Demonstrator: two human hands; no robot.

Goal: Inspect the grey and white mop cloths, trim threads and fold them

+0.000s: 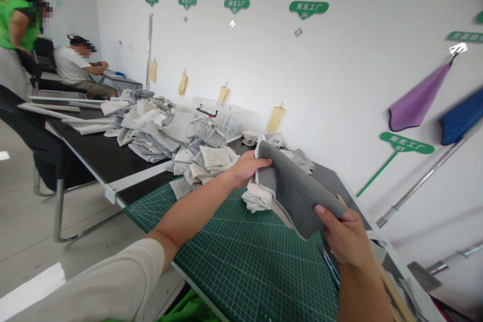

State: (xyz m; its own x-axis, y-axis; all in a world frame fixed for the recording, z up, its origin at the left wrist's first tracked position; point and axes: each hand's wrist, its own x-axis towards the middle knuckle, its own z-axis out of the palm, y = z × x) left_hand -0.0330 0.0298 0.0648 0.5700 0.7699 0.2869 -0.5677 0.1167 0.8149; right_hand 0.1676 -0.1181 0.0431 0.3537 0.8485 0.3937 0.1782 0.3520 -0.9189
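Observation:
Between my two hands a grey cloth (292, 186) with pale edging hangs stretched above the green cutting mat (256, 261). My left hand (249, 167) pinches its far left corner, thumb on top. At the near right end, my right hand (341, 226) grips it with the thumb pressed on the upper face. Below the cloth, a small stack of folded whitish cloths (257, 200) lies on the mat, partly covered from view. A pair of scissors (329, 265) with blue handles seems to lie beside my right wrist, partly hidden.
A large heap of grey and white cloths (162, 131) covers the far table. Behind it stands a clear plastic box (222, 118). Long pale strips (90, 127) lie at left near a black chair (49, 156). Two people (77, 68) are at the back left. A wooden stick (392, 287) lies at right.

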